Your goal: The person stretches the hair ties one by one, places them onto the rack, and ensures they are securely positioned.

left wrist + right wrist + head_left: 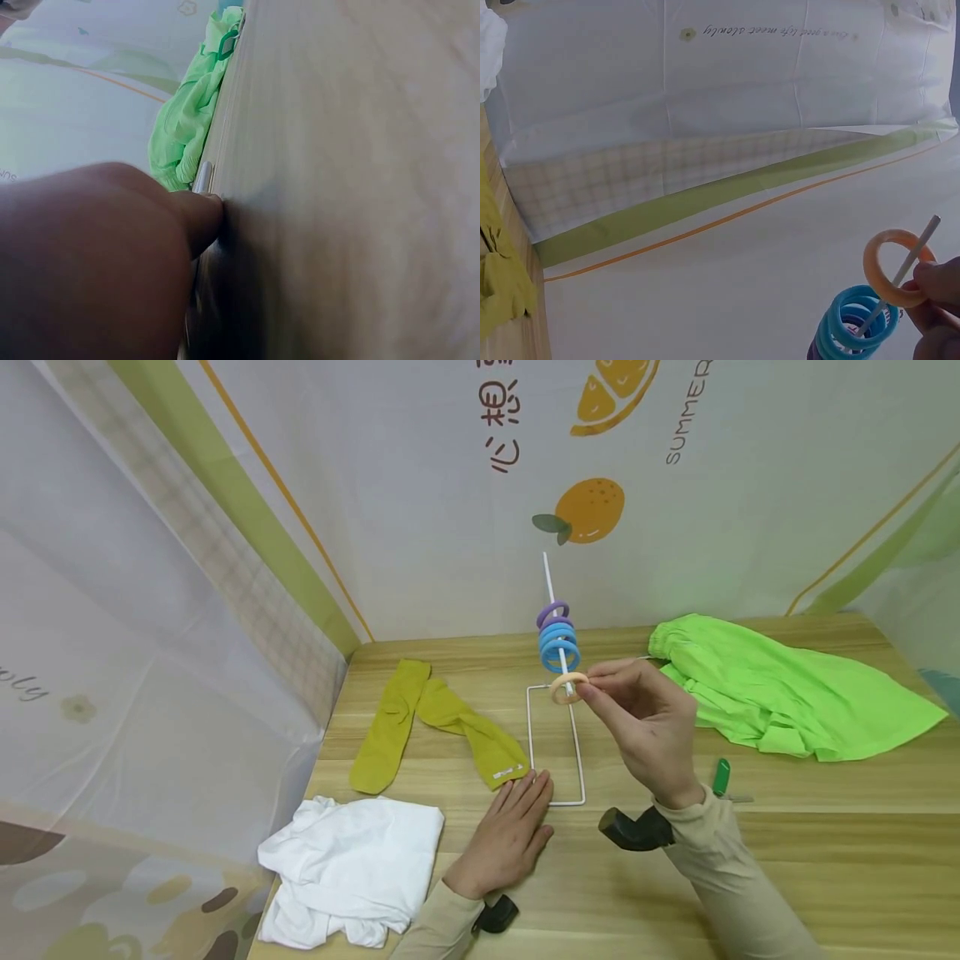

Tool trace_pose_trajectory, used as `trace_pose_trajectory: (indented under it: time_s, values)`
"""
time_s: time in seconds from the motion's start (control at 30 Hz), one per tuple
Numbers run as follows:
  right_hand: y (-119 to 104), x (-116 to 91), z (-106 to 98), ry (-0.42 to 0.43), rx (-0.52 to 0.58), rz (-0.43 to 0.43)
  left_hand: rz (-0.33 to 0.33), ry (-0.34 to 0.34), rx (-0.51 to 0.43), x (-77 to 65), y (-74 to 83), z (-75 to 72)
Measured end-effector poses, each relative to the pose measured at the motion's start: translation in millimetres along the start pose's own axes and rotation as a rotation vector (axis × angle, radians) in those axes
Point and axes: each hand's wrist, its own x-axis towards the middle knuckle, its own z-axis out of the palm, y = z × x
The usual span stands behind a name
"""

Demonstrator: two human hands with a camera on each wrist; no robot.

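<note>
My right hand (656, 718) pinches a pale orange ring (873, 271) between thumb and fingertips. That ring overlaps the end of a white rod (910, 255), which appears to pass through it. Blue rings (559, 652) and purple rings (553, 610) hang on the same rod, apart from the orange one. A white wire frame (530, 727) lies on the table below the rod. My left hand (517, 831) rests flat, fingers straight, over the frame's near left corner. Its fingertips lie beside the toe of an olive sock (480, 743).
Another olive sock (390, 727) lies to the left. White cloth (360, 868) is bunched at the near left. A lime green garment (787, 685) spreads over the back right, with a small green-handled item (722, 777) in front of it. Printed curtains (420, 510) enclose the table.
</note>
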Motion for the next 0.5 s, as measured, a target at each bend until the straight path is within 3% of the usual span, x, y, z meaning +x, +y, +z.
trace_pose_trajectory:
  time_s: [0.5]
  values:
    - [10.5,2.0,3.5,0.010,0.017,0.010,-0.002,0.001,0.003,0.3,0.1,0.3]
